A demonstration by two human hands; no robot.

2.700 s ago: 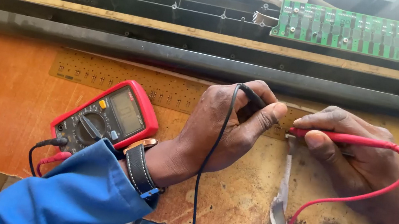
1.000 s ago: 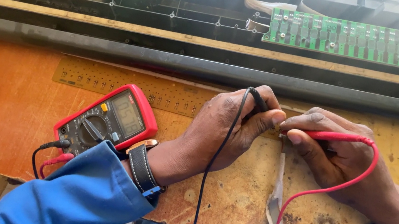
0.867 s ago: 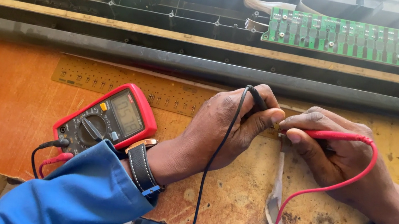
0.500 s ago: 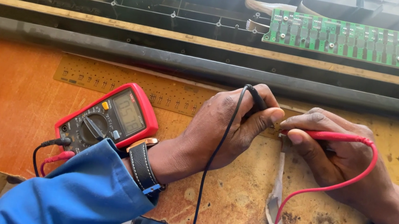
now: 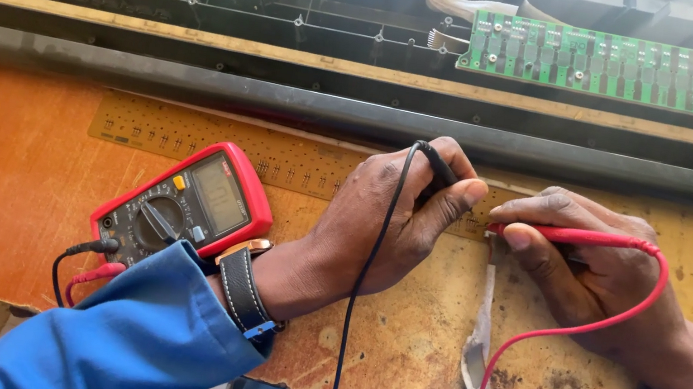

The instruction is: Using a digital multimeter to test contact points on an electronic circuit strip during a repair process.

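Observation:
My left hand grips a black test probe, its tip pressed down on a long tan circuit board strip lying on the bench. My right hand pinches a red test probe, tip pointing left and touching the same strip close to the black probe. Black and red leads run back to a red-cased multimeter resting left of my left wrist, its dial and grey display facing up. A white ribbon cable hangs down from the strip below the probes.
A stained wooden bench top carries everything. Behind it lies an opened dark chassis with a grey rail and a green circuit board at the back right. I wear blue sleeves and a dark wristwatch.
Over the span my hands drew slightly closer together on the strip. The probes stay pressed down and the multimeter has not moved.

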